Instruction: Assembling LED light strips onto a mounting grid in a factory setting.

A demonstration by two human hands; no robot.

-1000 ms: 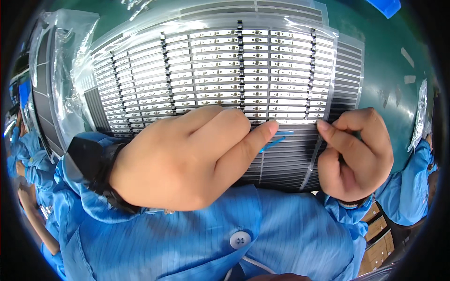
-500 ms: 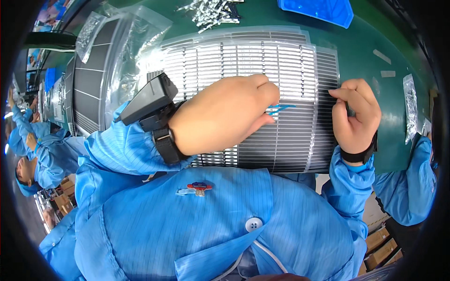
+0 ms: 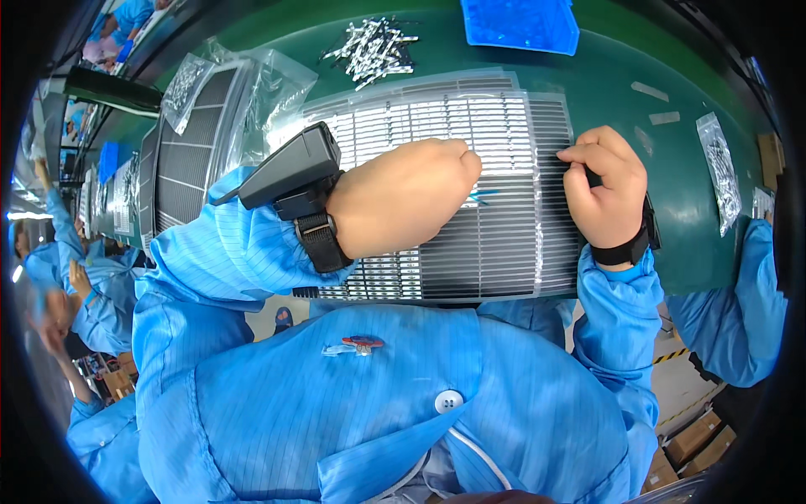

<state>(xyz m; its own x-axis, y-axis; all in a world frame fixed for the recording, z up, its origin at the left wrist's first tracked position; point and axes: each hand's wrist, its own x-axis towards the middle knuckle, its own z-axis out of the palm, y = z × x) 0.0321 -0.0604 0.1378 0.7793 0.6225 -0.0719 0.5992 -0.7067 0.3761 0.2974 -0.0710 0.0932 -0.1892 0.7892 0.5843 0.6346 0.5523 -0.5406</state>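
My left hand [image 3: 407,197] is closed over the middle of a striped sheet [image 3: 495,239], seen from its back. Thin blue prongs that look like tweezers [image 3: 484,196] stick out from its fingers to the right. The sheet carries rows of narrow dark strips, with bright silvery pieces along its upper and left part. My right hand [image 3: 609,197] is at the sheet's right edge, thumb and forefinger pinched together. Whatever is between those fingertips is too small to make out. Another dark striped sheet [image 3: 552,134] shows beneath, on the right.
A pile of small silvery pieces [image 3: 374,52] lies beyond the sheets, left of a blue bin [image 3: 520,29]. Dark striped panels [image 3: 191,160] and clear plastic bags [image 3: 273,84] are at left. A filled clear bag [image 3: 719,172] lies at right, near another person's blue sleeve [image 3: 730,311].
The view has shifted, so the table things sit lower and the right-hand ones further left. Both hands keep nearly the same pose over the sheet; my right fingers remain pinched.
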